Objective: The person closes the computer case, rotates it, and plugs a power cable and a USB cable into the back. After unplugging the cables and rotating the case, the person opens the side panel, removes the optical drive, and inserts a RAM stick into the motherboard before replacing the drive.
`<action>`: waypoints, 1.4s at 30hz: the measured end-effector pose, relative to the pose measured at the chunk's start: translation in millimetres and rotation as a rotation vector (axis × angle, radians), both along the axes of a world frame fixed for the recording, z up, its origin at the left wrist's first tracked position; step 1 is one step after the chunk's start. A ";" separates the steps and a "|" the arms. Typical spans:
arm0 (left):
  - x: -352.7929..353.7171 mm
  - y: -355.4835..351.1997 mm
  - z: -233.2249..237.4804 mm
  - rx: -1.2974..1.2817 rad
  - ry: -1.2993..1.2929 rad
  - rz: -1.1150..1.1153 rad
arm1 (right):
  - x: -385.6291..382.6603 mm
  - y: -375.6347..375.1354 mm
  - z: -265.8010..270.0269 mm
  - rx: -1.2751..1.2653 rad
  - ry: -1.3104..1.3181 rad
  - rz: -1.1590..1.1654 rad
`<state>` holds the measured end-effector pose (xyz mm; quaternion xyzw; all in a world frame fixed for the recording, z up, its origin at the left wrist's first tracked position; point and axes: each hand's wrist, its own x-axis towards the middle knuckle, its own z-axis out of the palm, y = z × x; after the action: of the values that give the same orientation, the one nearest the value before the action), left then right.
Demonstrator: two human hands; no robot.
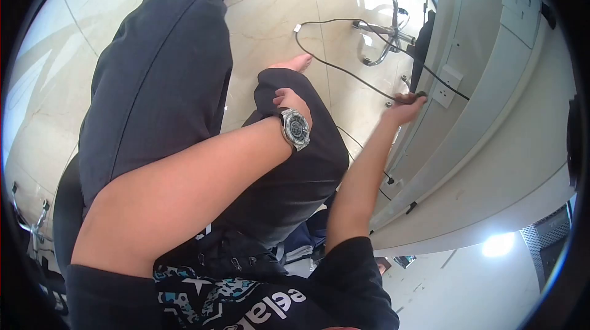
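My right hand (407,108) reaches out to the right, its fingers closed around the dark plug (421,94) at the end of a black cable (350,73). Just beyond the plug, a white socket (447,87) is fixed to the grey panel; the plug looks apart from it. The cable loops out over the floor, with a white tag (297,28) on it, and runs back toward the panel. My left hand (296,103), with a watch (296,128) on its wrist, rests on my knee. Its fingers lie loosely over the knee, partly hidden, and no object shows in them.
A light desk (491,164) with a grey panel (473,28) lines the right side. A chrome chair base (393,31) stands on the tiled floor (270,16). Another plug (389,180) with a thin cable is low on the panel. My bare feet are on the floor.
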<state>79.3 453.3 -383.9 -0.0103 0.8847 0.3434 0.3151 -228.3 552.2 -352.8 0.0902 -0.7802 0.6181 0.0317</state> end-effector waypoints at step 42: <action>30.3 5.3 -68.2 -0.152 0.304 -0.038 | 121.7 86.9 -42.1 1.280 -0.198 0.840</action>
<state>109.6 458.6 -452.1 0.0347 0.9456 0.2670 0.1826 -106.5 639.1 -394.9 0.3237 -0.8852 0.0120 -0.3339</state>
